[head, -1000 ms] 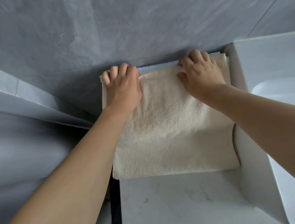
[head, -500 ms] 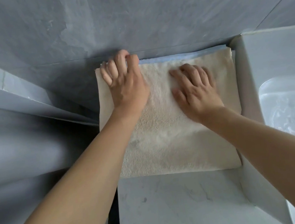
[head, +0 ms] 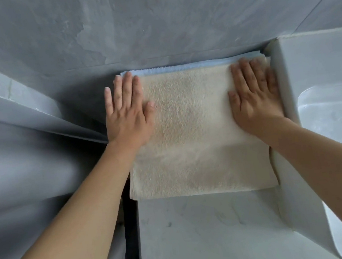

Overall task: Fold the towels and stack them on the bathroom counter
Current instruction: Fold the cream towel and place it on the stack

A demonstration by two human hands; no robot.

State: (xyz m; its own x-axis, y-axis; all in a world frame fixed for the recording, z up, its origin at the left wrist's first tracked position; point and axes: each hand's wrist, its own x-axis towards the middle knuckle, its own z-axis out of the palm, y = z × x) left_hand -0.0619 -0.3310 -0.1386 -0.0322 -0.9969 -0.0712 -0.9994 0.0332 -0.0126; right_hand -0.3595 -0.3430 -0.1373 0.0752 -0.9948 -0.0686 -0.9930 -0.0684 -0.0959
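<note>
the folded beige towel (head: pixel 197 139) lies flat at the centre of our view, on top of a light blue towel (head: pixel 179 67) whose far edge peeps out at 12 o'clock, both on the grey counter (head: pixel 210 232) and pushed up to the wall (head: pixel 152 19). our left hand (head: pixel 128 115) lies at 9 o'clock on the beige towel's left edge, fingers straight and spread, palm down, gripping nothing. our right hand (head: pixel 255 97) lies at 3 o'clock on the right edge, equally flat, hard beside the white basin (head: pixel 311 90). we judge this the pressing and squaring step, with the stack two towels high. next we would lift both palms straight up so the pile does not skew, and check the left edge, which overhangs the counter slightly. whether more towels wait we cannot tell.
</note>
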